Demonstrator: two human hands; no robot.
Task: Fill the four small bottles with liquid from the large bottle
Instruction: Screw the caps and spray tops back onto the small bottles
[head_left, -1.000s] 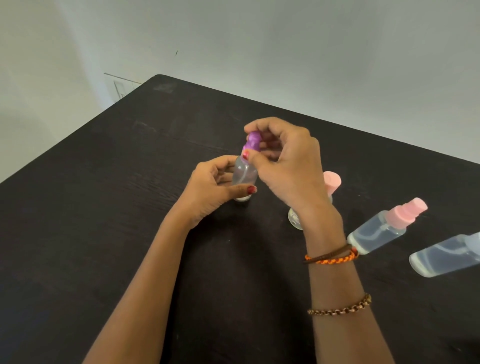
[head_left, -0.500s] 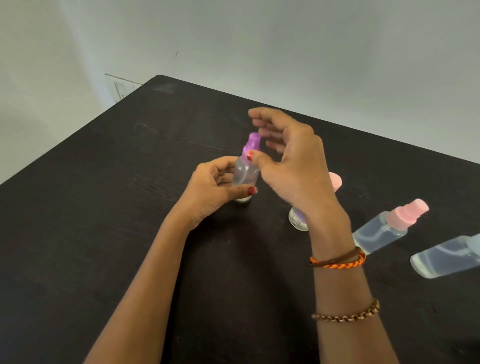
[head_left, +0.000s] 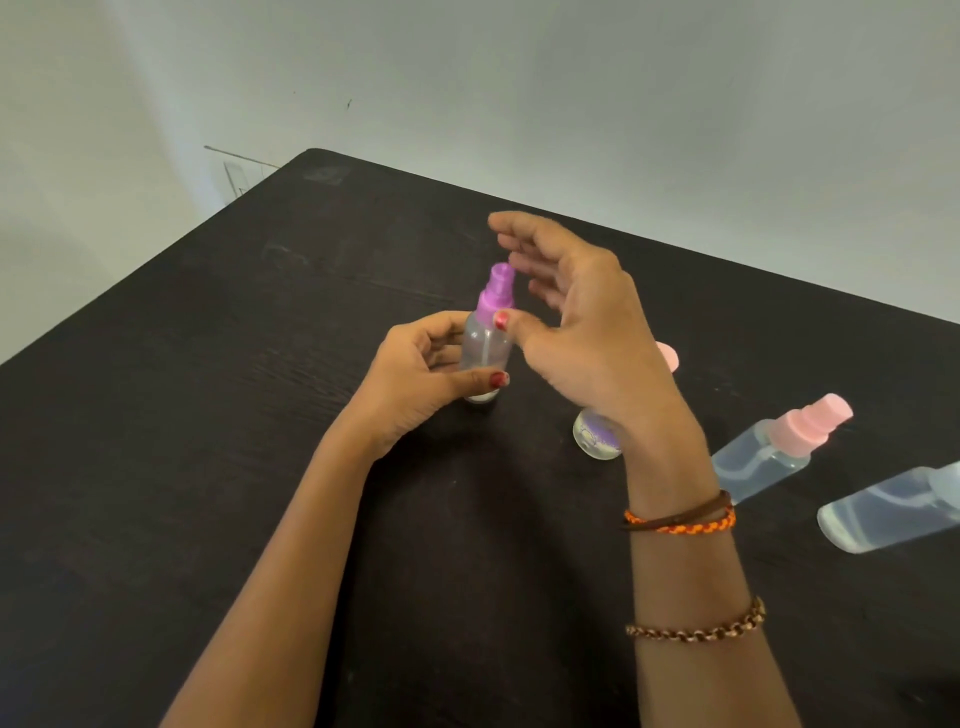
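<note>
A: Where's the bottle with the purple cap (head_left: 488, 332) now?

B: Standing on the dark bench (head_left: 208, 415), long axis upright, spray cap pointing up. The left hand (head_left: 415, 379) has its grip curled round the body. The right hand (head_left: 582, 322) is spread loose beside the cap, holding nothing, thumb just at the bottle's shoulder.

A: What might go wrong?

B: That open hand is very near the cap; a careless brush could tip the bottle if the left grip slackens. The right wrist also sits over the pink-capped bottle (head_left: 597, 431), so dragging it back could knock that one. The other two (head_left: 769, 452) (head_left: 883, 509) are well apart.
</note>
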